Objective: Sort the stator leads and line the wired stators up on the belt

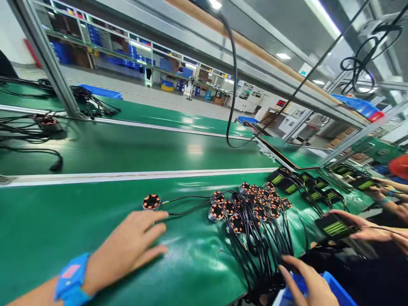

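My left hand (127,238) is over the green mat with its fingers stretched and apart, holding nothing. Just beyond its fingertips lies a round motor stator with copper windings (151,202), its black cable running right to a cluster. That cluster of several copper-wound stators (261,204) has a bundle of black cables (251,229) hanging toward the table's front edge. Low at the right, my right hand (310,280) has its fingers apart beside the cable ends, above a blue bin (339,289). Some blur lies on its fingertips.
At right, another person's hands (366,231) hold a black box with green stripes (334,227). Several similar boxes (290,182) lie behind. Black cables (28,127) pile at far left. A white strip (127,176) crosses the table, and a black cable (234,76) hangs overhead.
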A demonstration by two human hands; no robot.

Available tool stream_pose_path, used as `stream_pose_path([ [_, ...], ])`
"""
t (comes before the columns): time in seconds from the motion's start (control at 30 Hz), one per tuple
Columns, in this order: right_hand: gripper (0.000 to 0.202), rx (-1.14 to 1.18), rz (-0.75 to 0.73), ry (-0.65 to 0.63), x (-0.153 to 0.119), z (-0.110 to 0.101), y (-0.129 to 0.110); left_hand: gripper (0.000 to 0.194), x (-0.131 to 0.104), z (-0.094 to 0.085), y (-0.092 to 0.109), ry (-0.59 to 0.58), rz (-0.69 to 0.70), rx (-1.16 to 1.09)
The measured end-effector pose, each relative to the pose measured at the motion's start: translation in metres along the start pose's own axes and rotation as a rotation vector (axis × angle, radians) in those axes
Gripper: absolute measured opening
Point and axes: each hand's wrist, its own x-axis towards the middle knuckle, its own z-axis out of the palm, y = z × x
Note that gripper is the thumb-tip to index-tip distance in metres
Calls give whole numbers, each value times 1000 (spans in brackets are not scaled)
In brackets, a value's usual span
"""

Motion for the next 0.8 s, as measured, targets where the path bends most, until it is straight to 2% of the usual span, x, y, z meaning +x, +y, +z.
stream_pose_path([
  [0.1,50,-51,-136,92,53,27,-60,28,-16,-2,-48,-86,-131,-40],
  [0.17,53,-64,-152,137,79,37,-88,27,-23,1,-64,-133,-134,-86],
  [0.23,48,-35,-186,198,96,42,-115,27,-27,4,-67,-130,-127,-101],
  [0.3,34,67,-268,195,106,46,-147,29,-28,6,-59,-101,-108,-114],
  [0.37,21,236,-383,83,115,55,-185,27,-27,8,-48,-84,-92,-128],
  [0.47,21,505,-531,-146,133,81,-247,22,-27,14,-37,-41,-85,-142],
  [0.57,26,663,-529,-353,153,114,-294,22,-31,17,-35,2,-86,-173],
  [0.67,30,686,-402,-644,167,139,-314,23,-35,17,-39,4,-76,-245],
  [0.73,28,746,-271,-817,170,149,-316,23,-35,16,-42,-10,-84,-300],
  [0.8,24,897,-134,-920,170,157,-312,25,-35,17,-44,-26,-97,-336],
])
